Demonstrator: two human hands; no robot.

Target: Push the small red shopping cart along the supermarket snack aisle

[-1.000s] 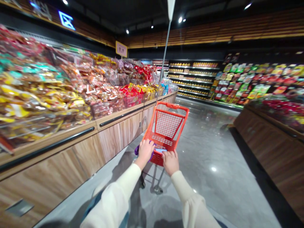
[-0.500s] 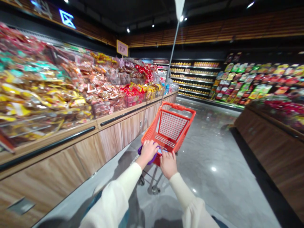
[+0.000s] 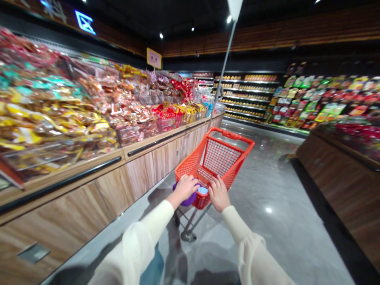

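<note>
From here I can't make out what the purple thing [image 3: 190, 200] is, since the left hand [image 3: 184, 188] covers its top, and the pale blue item [image 3: 202, 190] between the hands is too small to name. The shopping cart [image 3: 222, 153] is bright red, with a grid-patterned basket, standing on the glossy floor [image 3: 276, 241] beside the wood-fronted display [image 3: 152, 168]. Both arms reach forward, palms down, to the cart's near end. The left fingers curl over the purple thing; the right hand [image 3: 219, 194] lies at the rim, fingers bunched narrowly, but I can't tell how firmly either one grips.
</note>
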